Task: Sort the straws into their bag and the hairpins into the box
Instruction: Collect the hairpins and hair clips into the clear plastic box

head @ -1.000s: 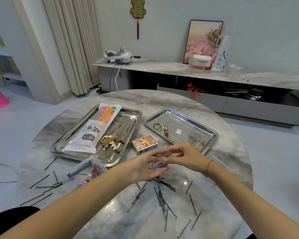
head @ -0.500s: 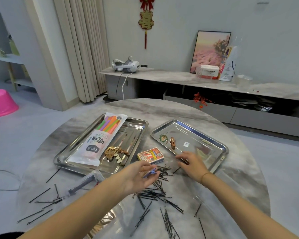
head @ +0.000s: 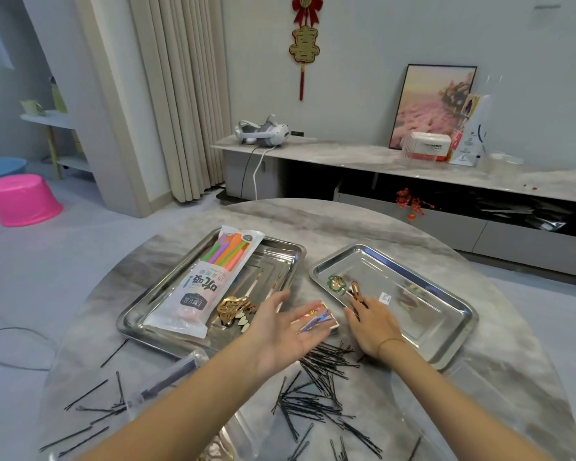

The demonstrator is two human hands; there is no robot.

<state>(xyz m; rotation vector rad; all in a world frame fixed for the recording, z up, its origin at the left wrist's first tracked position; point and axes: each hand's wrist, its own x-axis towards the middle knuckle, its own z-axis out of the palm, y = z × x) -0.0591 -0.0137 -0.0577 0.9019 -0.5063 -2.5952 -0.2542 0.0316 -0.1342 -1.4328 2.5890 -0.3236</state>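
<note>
**Table inspection: left hand flat with clip on its fingers, right hand reaching into right tray**

Far left, on the floor, a pink stool point(head: 24, 199); on the marble table point(head: 346, 224), at its near-left edge, loose black hairpins point(head: 86, 395) lie scattered and well apart; just right of them, a clear plastic container point(head: 170, 377) lies on its side with dark pins at its mouth.

The left steel tray point(head: 290, 257) carries the straw bag point(head: 207, 284), laid diagonally, with coloured straws point(head: 230, 251) inside at its far end; no straws are seen outside the bag; beside the bag's near end, in the same tray, sits a cluster of gold hair clips point(head: 233, 311).

The left hand point(head: 280, 331) is palm up with fingers straight and spread, grasping nothing; a purple clip point(head: 315, 322) rests loose across its fingertips; under those fingertips, between the two trays, lies a small printed box point(head: 331, 324), closed as far as can be seen.

Nearer the person than the box, a dense pile of black hairpins point(head: 316, 394) lies on the table, none in the box.

The right hand point(head: 373, 324) lies palm down across the near rim of the right steel tray point(head: 429, 304), fingers extended and unclenched; its fingertips are at a brown clip point(head: 356, 289); contact cannot be confirmed; a green clip point(head: 336, 282) lies just left of the brown one, in the same tray.
</note>
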